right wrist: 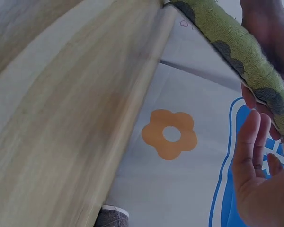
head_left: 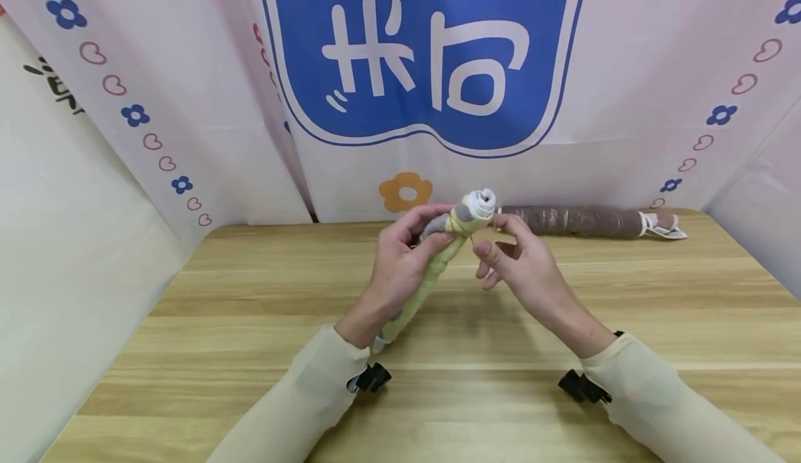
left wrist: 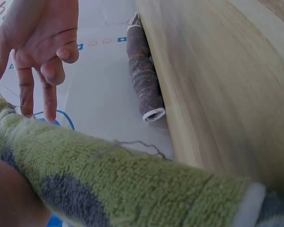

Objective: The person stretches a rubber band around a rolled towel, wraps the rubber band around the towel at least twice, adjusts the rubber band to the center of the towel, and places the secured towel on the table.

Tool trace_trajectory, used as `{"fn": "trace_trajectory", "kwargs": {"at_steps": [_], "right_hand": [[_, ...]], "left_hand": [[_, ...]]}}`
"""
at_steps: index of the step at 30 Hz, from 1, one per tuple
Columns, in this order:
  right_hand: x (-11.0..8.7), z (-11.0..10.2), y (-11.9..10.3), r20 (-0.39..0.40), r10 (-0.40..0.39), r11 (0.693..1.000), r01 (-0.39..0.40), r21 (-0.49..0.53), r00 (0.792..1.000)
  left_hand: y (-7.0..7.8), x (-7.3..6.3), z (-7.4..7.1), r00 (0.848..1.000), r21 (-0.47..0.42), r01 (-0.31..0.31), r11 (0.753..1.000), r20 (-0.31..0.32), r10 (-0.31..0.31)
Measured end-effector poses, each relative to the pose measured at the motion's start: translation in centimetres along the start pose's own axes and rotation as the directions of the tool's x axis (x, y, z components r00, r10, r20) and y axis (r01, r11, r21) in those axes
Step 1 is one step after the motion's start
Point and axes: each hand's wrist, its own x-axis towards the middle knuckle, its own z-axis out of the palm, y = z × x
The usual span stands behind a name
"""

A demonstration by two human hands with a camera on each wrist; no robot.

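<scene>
My left hand (head_left: pixel 400 261) grips a rolled towel (head_left: pixel 430 279), yellow-green with grey patches, thumb in front and fingers behind. It slants upward, its white spiral end raised and its lower end near the table. A thin yellowish rubber band (head_left: pixel 462 226) circles it just below that end. My right hand (head_left: pixel 535 272) is beside the band, thumb and index finger pulling a stretched strand of it, the other fingers loosely bent. In the left wrist view the strand runs from the right hand (left wrist: pixel 42 47) to the towel (left wrist: pixel 132 179). The right wrist view shows the towel (right wrist: pixel 246 52) behind the right hand.
A brown-grey rolled towel (head_left: pixel 576 221) with white edging lies along the back of the wooden table (head_left: pixel 250 379). Behind stands a pale printed cloth (head_left: pixel 350 171) with a blue sign and an orange flower. A white wall panel (head_left: pixel 75 240) borders the left side.
</scene>
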Motion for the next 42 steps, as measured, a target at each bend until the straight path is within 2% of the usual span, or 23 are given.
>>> {"fn": "trace_trajectory", "kwargs": {"at_steps": [6,9,11,13,16,18,22,25,28,32,37,39,42], "right_hand": [[0.2,-0.2,0.1,0.044,-0.023,0.998,0.02,0.053,0.999],[0.5,-0.5,0.2,0.064,-0.033,0.998,0.029,0.061,0.997],[0.7,-0.7,0.2,0.074,-0.04,0.998,0.036,0.049,0.996],[0.9,-0.9,0.2,0.083,-0.04,0.999,0.038,0.029,0.996],[1.1,-1.2,0.2,0.101,-0.031,0.999,0.032,-0.005,0.994],[1.2,-1.3,0.2,0.109,-0.022,0.999,0.025,-0.025,0.994],[1.3,-1.6,0.4,0.117,-0.012,0.998,0.018,-0.056,0.993],[1.3,-1.8,0.5,0.118,-0.01,0.992,0.025,-0.125,0.993],[1.4,-1.7,0.8,0.11,-0.017,0.963,0.046,-0.267,0.994],[1.5,-1.3,1.0,0.114,-0.046,0.891,0.093,-0.445,0.992],[1.3,-1.1,1.4,0.14,-0.062,0.825,0.129,-0.55,0.988],[1.3,-1.2,1.4,0.146,-0.063,0.811,0.136,-0.569,0.987],[1.3,-1.3,1.3,0.162,-0.06,0.805,0.144,-0.576,0.985]], "left_hand": [[0.0,-0.1,-0.3,0.997,0.069,-0.046,0.997,0.063,0.042],[0.0,0.0,-0.5,0.995,0.16,-0.07,0.985,0.082,0.058],[0.0,0.1,-0.7,0.991,0.248,-0.106,0.963,0.104,0.083],[0.0,0.2,-0.8,0.984,0.347,-0.156,0.925,0.134,0.115],[0.2,0.3,-1.0,0.971,0.473,-0.229,0.851,0.178,0.162],[0.2,0.3,-1.2,0.964,0.537,-0.257,0.804,0.197,0.176],[0.1,0.3,-1.3,0.952,0.609,-0.297,0.735,0.245,0.181],[-0.1,0.2,-1.3,0.935,0.639,-0.346,0.687,0.297,0.195],[-0.3,0.1,-1.2,0.908,0.654,-0.412,0.635,0.356,0.222],[-0.5,0.0,-1.0,0.875,0.661,-0.479,0.577,0.412,0.254],[-0.6,-0.2,-0.8,0.862,0.684,-0.504,0.527,0.433,0.262],[-0.6,-0.3,-0.7,0.857,0.697,-0.514,0.5,0.445,0.26],[-0.6,-0.3,-0.6,0.841,0.707,-0.539,0.458,0.482,0.247]]}}
